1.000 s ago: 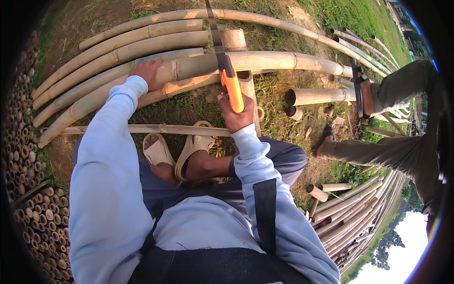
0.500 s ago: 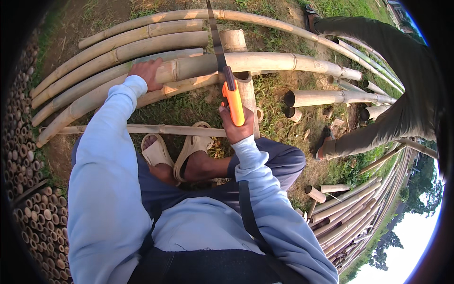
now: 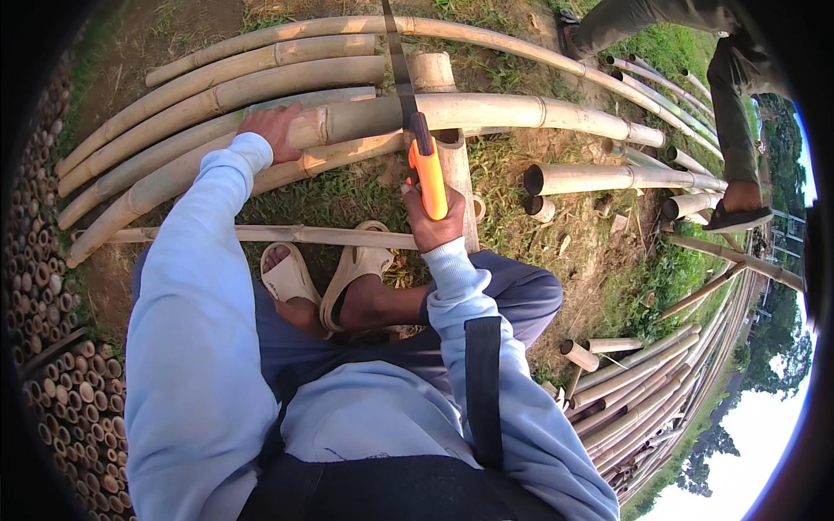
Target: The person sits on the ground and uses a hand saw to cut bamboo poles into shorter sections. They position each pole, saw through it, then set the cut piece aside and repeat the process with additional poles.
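A long bamboo pole lies crosswise in front of me, resting on a short, thicker bamboo piece. My left hand is closed over the pole, left of the saw. In my right hand is the orange handle of a hand saw. Its dark blade crosses the pole right above the support and points away from me. How deep the blade sits in the bamboo, I cannot tell. My sandalled feet are on the ground below the pole.
Several cut bamboo poles lie side by side at the far left. Stacked bamboo ends fill the left edge. More poles are piled at the lower right. Another person's leg is at the right, near hollow bamboo lengths.
My right hand and the saw have moved slightly away from me along the cut. My left hand stays in place. The other person's near leg has swung right, its foot lifted.
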Demonstrator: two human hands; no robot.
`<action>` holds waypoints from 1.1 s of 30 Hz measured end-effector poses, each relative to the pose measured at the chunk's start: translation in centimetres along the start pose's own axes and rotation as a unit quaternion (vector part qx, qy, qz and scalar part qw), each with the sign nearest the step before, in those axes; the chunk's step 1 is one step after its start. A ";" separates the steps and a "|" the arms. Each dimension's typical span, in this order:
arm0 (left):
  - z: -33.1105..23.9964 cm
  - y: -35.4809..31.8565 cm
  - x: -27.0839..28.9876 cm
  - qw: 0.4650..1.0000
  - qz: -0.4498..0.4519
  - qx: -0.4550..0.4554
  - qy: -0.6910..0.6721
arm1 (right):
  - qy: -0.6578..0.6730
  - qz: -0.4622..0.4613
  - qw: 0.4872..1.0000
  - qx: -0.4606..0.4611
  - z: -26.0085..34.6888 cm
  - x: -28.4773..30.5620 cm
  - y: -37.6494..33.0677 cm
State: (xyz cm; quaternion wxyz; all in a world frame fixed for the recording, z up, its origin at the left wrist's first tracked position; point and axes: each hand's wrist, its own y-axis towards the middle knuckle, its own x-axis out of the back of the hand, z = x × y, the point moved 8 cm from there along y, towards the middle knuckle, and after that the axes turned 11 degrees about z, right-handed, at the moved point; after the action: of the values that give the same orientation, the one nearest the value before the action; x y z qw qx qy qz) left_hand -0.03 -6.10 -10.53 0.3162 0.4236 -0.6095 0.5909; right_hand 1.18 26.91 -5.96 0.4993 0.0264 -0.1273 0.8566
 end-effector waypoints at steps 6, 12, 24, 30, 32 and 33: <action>1.1 -1.1 -1.7 1.000 -0.012 0.014 -0.018 | -0.029 0.003 0.998 -0.054 0.7 2.8 -17.0; 0.0 -0.1 -1.5 1.000 0.010 0.008 -0.020 | -0.048 0.007 0.998 -0.036 -0.7 1.8 -9.5; 1.3 -3.0 -1.3 0.999 -0.005 0.040 -0.005 | -0.064 0.012 0.996 -0.063 1.4 2.3 -19.4; -1.7 1.3 -1.8 0.999 -0.021 -0.023 -0.012 | -0.101 -0.065 0.991 0.058 -2.2 1.1 -0.8; -1.4 0.3 -0.6 1.000 0.013 -0.020 -0.015 | -0.071 -0.052 0.994 0.065 -3.8 1.5 -0.6; 0.2 -1.2 -0.1 1.000 0.013 0.002 -0.026 | -0.044 -0.051 0.995 0.069 -4.1 0.2 0.0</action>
State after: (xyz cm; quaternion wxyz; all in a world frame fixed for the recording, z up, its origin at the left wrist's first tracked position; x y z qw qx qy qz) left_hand 1.09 -6.21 -10.13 0.2915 0.4317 -0.6218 0.5848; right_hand 1.38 28.06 -9.87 0.5330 0.1050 -0.0877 0.8350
